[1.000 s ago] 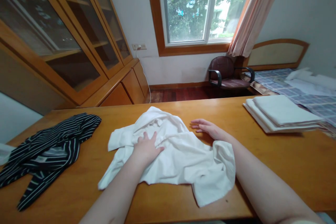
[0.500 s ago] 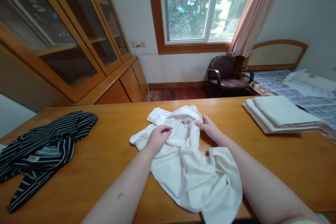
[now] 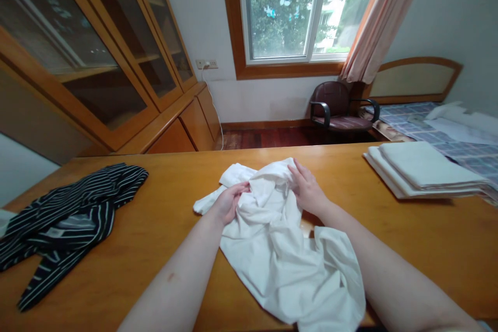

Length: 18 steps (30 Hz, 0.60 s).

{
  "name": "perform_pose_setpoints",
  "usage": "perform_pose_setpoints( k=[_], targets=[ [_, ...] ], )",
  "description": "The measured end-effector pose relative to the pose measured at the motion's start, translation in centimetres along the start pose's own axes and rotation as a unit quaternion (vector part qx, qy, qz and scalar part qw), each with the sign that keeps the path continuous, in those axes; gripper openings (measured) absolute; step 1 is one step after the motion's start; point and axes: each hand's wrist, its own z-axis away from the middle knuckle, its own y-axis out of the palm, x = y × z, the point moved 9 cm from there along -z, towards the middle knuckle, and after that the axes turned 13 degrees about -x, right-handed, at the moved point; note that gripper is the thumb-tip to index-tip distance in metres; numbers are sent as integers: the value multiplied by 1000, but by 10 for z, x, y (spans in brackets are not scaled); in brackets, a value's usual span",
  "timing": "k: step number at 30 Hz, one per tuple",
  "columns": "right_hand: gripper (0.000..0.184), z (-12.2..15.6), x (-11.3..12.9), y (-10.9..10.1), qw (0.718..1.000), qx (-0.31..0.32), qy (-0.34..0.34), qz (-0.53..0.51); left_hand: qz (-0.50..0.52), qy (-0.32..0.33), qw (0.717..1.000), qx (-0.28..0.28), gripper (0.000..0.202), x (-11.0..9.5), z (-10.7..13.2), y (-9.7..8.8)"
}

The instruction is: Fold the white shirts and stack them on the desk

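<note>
A crumpled white shirt (image 3: 272, 238) lies on the wooden table (image 3: 163, 228), its lower part spreading toward me and hanging at the near edge. My left hand (image 3: 232, 201) grips the cloth at the upper left, thumb and fingers closed on a fold. On the other side, my right hand (image 3: 307, 187) holds the upper right edge of the shirt, with its fingers along the outside and the thumb hidden by cloth. A small part of the fabric bunches up between both hands.
A black striped garment (image 3: 78, 207) lies at the table's left. Folded white cloths (image 3: 424, 166) are stacked at the right. Beyond the table stand a glass-doored cabinet (image 3: 155, 109), a maroon armchair (image 3: 338, 106) and a bed (image 3: 412, 114).
My left hand has moved slightly left and down and closed on the cloth. My right hand has shifted up along the shirt's edge, and the upper fabric is drawn together more.
</note>
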Motion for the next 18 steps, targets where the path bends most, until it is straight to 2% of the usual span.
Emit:
perform_pose_setpoints(
  k=[2, 4, 6, 8, 11, 12, 15, 18],
  targets=[
    [76, 6, 21, 10, 996, 73, -57, -10, -63, 6, 993, 96, 28, 6, 11, 19],
    [82, 11, 35, 18, 988, 134, -78, -20, -117, 14, 978, 171, 27, 14, 24, 34],
    [82, 12, 37, 22, 984, 163, -63, -19, -156, 27, 964, 212, 28, 20, 35, 44],
    [69, 10, 31, 23, 984, 172, -27, -27, -187, 43, 956, 221, 33, 22, 39, 47],
    [31, 7, 8, 21, 982, 144, 60, -109, -173, 56, 964, 196, 51, 21, 32, 42],
    [25, 7, -3, 20, 975, 128, 101, -151, -152, 57, 969, 185, 58, 20, 28, 39],
    [30, 9, -42, 16, 932, 54, 235, -272, -111, 79, 980, 148, 74, 13, 14, 28],
    [26, 9, -69, 3, 869, -64, 311, -379, -155, 142, 968, 136, 69, 3, 12, 25]
  ],
)
